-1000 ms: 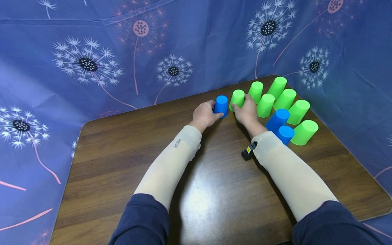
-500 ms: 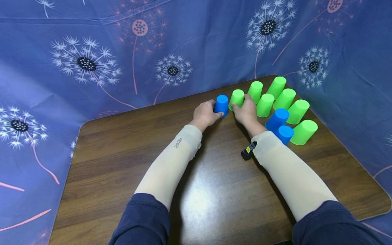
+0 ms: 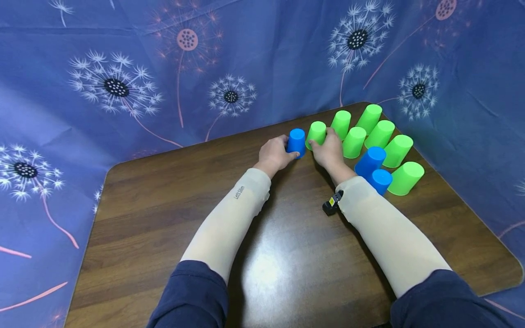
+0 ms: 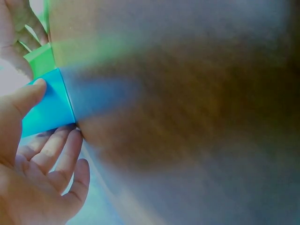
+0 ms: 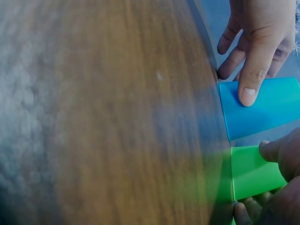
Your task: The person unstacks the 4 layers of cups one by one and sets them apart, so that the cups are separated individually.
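Near the back edge of the table, my left hand (image 3: 274, 154) holds an upside-down blue plastic cup (image 3: 296, 141) from its left side. In the left wrist view its thumb lies on the near side of the blue cup (image 4: 50, 105) and the fingers are behind it. Just to the right, my right hand (image 3: 330, 150) grips an upside-down green cup (image 3: 316, 133), its thumb on the near side in the right wrist view, where the green cup (image 5: 253, 173) shows partly covered. Both cups stand rim down on the wood, side by side with a narrow gap.
Several more upside-down green cups (image 3: 380, 135) stand in slanting rows right of my right hand. Two blue cups (image 3: 370, 161) stand among them, close to my right forearm. A blue dandelion-print cloth (image 3: 279, 68) hangs behind the brown wooden table (image 3: 164, 205).
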`<move>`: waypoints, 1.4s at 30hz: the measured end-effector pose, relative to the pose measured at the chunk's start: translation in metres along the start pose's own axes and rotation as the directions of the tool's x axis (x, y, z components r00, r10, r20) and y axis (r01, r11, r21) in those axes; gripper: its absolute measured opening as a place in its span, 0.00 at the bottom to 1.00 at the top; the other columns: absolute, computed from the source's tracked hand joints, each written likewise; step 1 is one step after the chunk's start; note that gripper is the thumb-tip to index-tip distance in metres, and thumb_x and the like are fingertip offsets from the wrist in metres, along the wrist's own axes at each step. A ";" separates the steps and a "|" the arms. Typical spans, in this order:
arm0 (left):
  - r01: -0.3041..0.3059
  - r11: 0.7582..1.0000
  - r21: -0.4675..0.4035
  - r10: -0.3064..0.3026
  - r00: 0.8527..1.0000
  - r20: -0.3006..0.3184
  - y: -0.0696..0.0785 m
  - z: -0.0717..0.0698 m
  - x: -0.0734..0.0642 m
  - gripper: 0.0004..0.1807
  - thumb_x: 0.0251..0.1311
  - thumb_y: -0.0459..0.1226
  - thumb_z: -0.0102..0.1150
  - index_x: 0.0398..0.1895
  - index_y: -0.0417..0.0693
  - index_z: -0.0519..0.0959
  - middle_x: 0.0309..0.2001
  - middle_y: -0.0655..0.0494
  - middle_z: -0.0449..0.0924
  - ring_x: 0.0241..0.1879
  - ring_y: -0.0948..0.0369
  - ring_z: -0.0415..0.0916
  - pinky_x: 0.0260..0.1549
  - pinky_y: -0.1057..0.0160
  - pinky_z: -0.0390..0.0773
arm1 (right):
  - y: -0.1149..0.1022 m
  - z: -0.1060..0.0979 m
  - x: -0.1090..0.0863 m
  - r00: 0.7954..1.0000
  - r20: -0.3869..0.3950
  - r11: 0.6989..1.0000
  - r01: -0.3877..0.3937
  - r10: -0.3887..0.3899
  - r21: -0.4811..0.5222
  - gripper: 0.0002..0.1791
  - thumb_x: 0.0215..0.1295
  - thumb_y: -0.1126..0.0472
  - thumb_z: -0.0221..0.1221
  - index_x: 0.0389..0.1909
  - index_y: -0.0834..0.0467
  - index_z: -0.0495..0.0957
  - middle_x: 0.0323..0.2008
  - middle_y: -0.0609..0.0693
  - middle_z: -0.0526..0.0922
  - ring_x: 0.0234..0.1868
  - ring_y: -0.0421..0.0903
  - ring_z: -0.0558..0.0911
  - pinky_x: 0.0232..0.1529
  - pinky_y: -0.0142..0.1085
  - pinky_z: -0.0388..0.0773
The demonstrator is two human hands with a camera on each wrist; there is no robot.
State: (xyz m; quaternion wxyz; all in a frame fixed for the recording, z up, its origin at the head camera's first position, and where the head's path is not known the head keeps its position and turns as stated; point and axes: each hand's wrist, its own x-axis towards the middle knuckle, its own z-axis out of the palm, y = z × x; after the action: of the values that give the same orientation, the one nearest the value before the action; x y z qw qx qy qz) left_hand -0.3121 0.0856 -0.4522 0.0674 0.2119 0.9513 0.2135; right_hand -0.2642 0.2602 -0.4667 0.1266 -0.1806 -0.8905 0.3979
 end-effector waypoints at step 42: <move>-0.028 0.996 -0.084 0.032 0.998 0.050 -0.007 -0.004 -0.006 0.40 0.54 0.59 0.64 0.67 0.54 0.66 0.60 0.59 0.73 0.58 0.60 0.70 0.55 0.56 0.70 | -0.009 -0.013 -0.014 0.999 0.038 0.999 -0.016 0.014 0.045 0.52 0.62 0.55 0.63 0.75 0.61 0.38 0.70 0.63 0.54 0.69 0.58 0.60 0.65 0.50 0.60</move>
State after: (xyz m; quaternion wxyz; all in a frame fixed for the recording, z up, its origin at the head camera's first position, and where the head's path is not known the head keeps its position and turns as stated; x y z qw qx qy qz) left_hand -0.3102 0.0754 -0.4514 0.0976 0.2286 0.9362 0.2484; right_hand -0.2489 0.2570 -0.4529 0.1107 -0.1768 -0.8822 0.4221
